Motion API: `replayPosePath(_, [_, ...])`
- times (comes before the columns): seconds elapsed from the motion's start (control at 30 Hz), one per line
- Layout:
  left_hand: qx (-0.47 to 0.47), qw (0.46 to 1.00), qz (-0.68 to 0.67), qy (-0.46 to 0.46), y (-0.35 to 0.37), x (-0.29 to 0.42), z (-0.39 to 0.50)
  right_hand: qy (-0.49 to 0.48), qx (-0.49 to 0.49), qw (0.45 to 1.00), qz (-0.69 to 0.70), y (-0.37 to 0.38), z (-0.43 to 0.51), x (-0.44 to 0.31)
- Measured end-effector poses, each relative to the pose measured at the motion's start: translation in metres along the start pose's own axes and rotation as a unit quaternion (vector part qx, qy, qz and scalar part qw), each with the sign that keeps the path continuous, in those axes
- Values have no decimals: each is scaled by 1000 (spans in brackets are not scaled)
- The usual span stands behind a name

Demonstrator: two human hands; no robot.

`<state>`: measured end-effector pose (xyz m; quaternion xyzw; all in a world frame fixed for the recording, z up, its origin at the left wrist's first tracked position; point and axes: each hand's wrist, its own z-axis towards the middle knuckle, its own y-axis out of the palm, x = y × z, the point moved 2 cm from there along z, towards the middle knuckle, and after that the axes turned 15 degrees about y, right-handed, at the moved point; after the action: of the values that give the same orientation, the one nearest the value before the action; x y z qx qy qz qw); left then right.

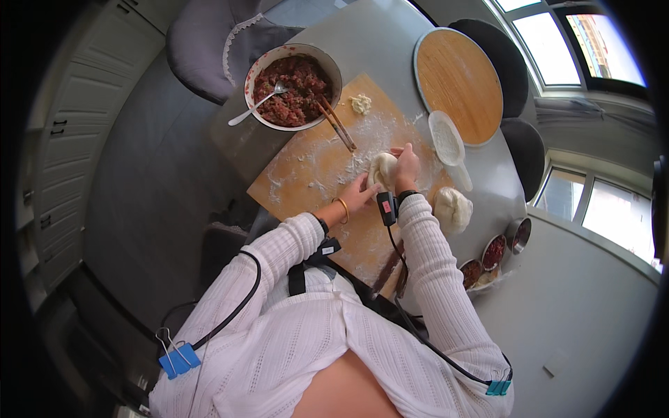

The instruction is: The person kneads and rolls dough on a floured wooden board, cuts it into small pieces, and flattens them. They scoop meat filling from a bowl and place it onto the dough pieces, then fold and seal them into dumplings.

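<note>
A lump of pale dough [382,168] lies folded on a floured wooden board [292,180]. My left hand [361,192] touches its near left side, thumb against the dough and fingers along the edge. My right hand [407,166] rests on the right side of the same lump, its palm partly hidden. Beyond my hands, a small crumbly piece of dough [360,104] sits near the board's far corner. A larger dough ball [452,210] is at the board's right edge. Part of a dark rolling pin [388,269] shows beside my right forearm.
An enamel bowl [336,70] of minced meat holds a metal spoon [266,102]; chopsticks [338,125] lean from it onto the board. Right of the board are a scoop of flour [447,138], a round wooden board [460,83] and small metal bowls [521,235]. Chairs surround the table.
</note>
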<state>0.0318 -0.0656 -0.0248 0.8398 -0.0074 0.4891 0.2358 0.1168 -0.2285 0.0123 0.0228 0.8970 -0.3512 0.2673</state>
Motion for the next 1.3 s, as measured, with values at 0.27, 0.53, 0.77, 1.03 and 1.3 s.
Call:
replayPosePath(0.27, [-99,885,367,269,16,31,-17,-134,133,980,-62,-32,-74,70])
replayPosePath(0.53, [-105,838,408,347,20,35,-13,-336,331,874,-118,-13,-112,94])
replayPosePath(0.77, [-71,895,360,253,11,25,39,-232,333,903,-137,-15,-44,61])
replayPosePath(1.03, [-43,994,78,59,13,18,29,107,114,985,79,-32,-27,34])
replayPosePath(1.3, [-119,847,387,346,15,20,-5,-272,314,910,-23,-37,-120,75])
